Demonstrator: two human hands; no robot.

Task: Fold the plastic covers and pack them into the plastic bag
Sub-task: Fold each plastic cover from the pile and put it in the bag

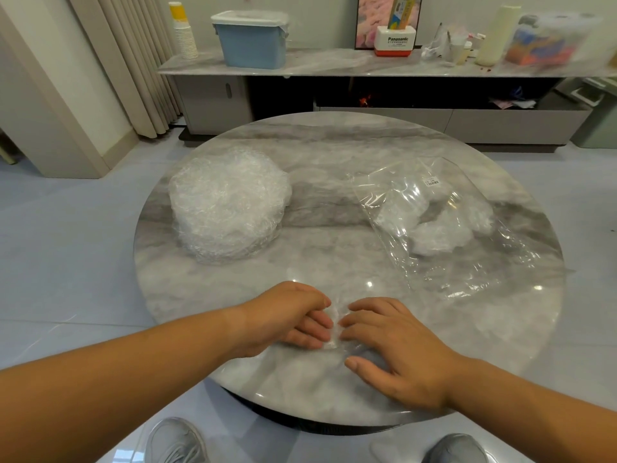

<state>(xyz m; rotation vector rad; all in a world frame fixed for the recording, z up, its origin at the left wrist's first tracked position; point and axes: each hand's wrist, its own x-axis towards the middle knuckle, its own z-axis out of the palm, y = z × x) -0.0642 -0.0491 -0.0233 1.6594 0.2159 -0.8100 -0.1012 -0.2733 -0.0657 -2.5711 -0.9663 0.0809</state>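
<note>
A clear plastic cover [334,324] lies crumpled on the round marble table [334,155] near its front edge, between my two hands. My left hand [293,315] presses on its left side with fingers laid flat. My right hand [390,342] rests on its right side, fingers spread and nearly straight. A thick stack of plastic covers [227,205] sits at the table's left. The clear plastic bag [444,225] lies at the right, with a few folded covers [437,235] inside it.
Behind the table runs a low marble sideboard [334,65] carrying a blue lidded box [250,38], paper cups [183,31] and other clutter. My shoes [177,442] show on the tiled floor below the table edge. A curtain [133,61] hangs at the left.
</note>
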